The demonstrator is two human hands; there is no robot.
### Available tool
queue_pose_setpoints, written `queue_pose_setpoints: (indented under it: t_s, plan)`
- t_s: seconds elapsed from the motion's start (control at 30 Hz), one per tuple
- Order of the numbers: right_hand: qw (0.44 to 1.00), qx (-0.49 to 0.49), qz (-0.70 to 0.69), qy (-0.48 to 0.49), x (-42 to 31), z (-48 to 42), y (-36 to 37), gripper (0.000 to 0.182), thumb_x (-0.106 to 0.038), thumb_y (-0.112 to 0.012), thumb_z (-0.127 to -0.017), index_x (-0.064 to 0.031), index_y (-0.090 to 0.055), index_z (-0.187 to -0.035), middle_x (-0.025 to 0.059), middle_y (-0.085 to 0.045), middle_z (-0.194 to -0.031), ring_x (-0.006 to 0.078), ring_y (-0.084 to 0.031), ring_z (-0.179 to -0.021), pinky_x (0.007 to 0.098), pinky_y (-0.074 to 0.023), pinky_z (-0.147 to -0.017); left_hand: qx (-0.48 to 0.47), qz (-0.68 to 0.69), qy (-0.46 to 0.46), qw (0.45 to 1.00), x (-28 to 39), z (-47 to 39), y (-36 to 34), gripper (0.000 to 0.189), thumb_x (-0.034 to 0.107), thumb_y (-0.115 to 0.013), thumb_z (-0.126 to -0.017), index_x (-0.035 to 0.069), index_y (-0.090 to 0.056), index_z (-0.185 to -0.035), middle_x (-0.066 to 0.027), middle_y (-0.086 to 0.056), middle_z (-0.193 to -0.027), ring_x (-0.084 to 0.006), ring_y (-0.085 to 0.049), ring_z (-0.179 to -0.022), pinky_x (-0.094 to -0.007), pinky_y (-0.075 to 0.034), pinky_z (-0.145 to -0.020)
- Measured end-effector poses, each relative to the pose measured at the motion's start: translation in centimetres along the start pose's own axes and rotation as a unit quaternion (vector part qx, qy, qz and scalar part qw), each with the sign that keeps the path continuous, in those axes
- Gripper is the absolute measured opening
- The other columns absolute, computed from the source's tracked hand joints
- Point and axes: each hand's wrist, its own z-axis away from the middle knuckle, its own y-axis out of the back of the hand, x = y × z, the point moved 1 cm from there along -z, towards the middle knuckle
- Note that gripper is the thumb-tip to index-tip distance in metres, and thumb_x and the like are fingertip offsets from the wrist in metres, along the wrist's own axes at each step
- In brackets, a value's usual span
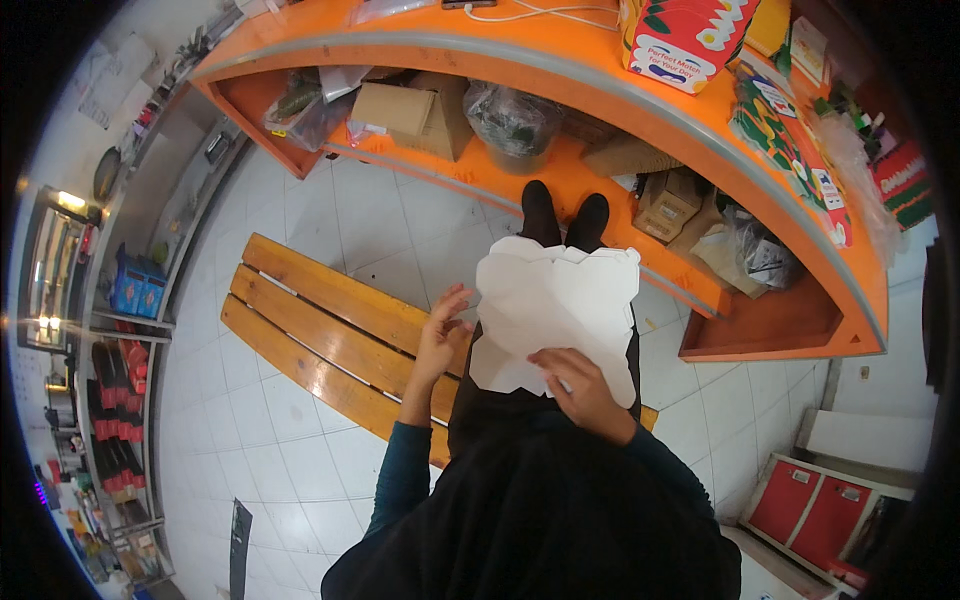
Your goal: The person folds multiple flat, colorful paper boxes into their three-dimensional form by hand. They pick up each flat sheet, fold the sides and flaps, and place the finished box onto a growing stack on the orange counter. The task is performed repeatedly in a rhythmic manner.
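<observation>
White die-cut paperboard sheets [555, 300], with scalloped and notched edges, lie in a loose pile across my lap. Their plain pale side faces up. Just off the left edge of the pile, my left hand [444, 330] is raised with fingers bent and apart, holding nothing. My right hand [576, 386] is over the near right part of the top sheet, thumb apart from the fingers; whether it presses on the sheet I cannot tell. Beyond the pile, my dark shoes [562, 214] show at the foot of an orange counter [480, 52].
I sit on a slatted wooden bench [322, 315] that extends left. The counter's low shelf bears a cardboard box [397, 112], a plastic-wrapped tub [514, 124] and small cartons [667, 206]. A red printed box [682, 45] stands on top. Metal shelving [127, 330] lines the left wall.
</observation>
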Motion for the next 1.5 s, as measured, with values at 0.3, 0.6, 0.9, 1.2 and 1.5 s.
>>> queue_pose_setpoints:
  t_s: [0.3, 0.6, 0.9, 1.2, 1.5]
  plan:
    - [0.919, 0.119, -0.364, -0.095, -1.4, -2.5, 6.8, 0.036, -0.017, -0.037, -0.09, 0.002, -0.032, -0.119, 0.0078, -0.043, -0.114, 0.0112, -0.04, -0.103, 0.0247, -0.0318, -0.088, -0.012, 0.133, -0.179, 0.975, 12.4, -3.9, -7.1, 0.034, 0.001, -0.052, -0.08, 0.003, -0.041, -0.112, -0.019, -0.035, -0.125, -0.0192, -0.043, -0.11, -0.0292, -0.037, -0.087]
    - [0.899, 0.126, -0.403, -0.117, -3.0, -3.4, 9.4, 0.024, -0.007, -0.052, -0.082, 0.0016, -0.048, -0.104, 0.0034, -0.055, -0.097, 0.0078, -0.05, -0.086, 0.0218, -0.0398, -0.075, 0.114, -0.191, -0.477, 0.85, 17.2, -3.8, -9.1, 0.013, 0.0, -0.056, -0.075, -0.001, -0.053, -0.087, -0.0204, -0.058, -0.094, -0.0244, -0.061, -0.078, -0.0246, -0.049, -0.063]
    - [0.937, 0.168, -0.301, -0.052, -6.3, -3.4, 10.7, 0.02, -0.01, -0.051, -0.083, 0.0044, -0.053, -0.097, 0.0043, -0.058, -0.091, 0.0087, -0.051, -0.082, 0.0218, -0.04, -0.072, 0.044, -0.341, -0.572, 0.745, 20.2, -4.0, -8.2, 0.007, 0.003, -0.062, -0.067, -0.002, -0.058, -0.07, -0.0206, -0.057, -0.096, -0.025, -0.061, -0.071, -0.0252, -0.05, -0.055]
    - [0.93, 0.117, -0.346, -0.043, -5.4, -3.3, 11.8, 0.024, -0.011, -0.049, -0.084, 0.0044, -0.049, -0.102, 0.0056, -0.055, -0.099, 0.0101, -0.049, -0.088, 0.0234, -0.0393, -0.076, -0.068, -0.088, -0.329, 0.938, 21.7, -1.8, -9.1, 0.041, -0.007, -0.055, -0.07, -0.003, -0.048, -0.11, -0.0206, -0.048, -0.114, -0.0261, -0.05, -0.104, -0.0299, -0.043, -0.084]
    - [0.954, 0.019, -0.295, -0.04, -6.0, -4.6, 11.5, 0.027, -0.014, -0.047, -0.086, 0.0027, -0.046, -0.107, 0.0056, -0.053, -0.099, 0.0111, -0.048, -0.09, 0.0241, -0.0389, -0.078, -0.209, 0.153, -0.015, 0.966, 18.3, -5.4, -7.0, 0.039, -0.008, -0.061, -0.068, -0.003, -0.051, -0.106, -0.0131, -0.053, -0.11, -0.0169, -0.049, -0.104, -0.0252, -0.043, -0.083]
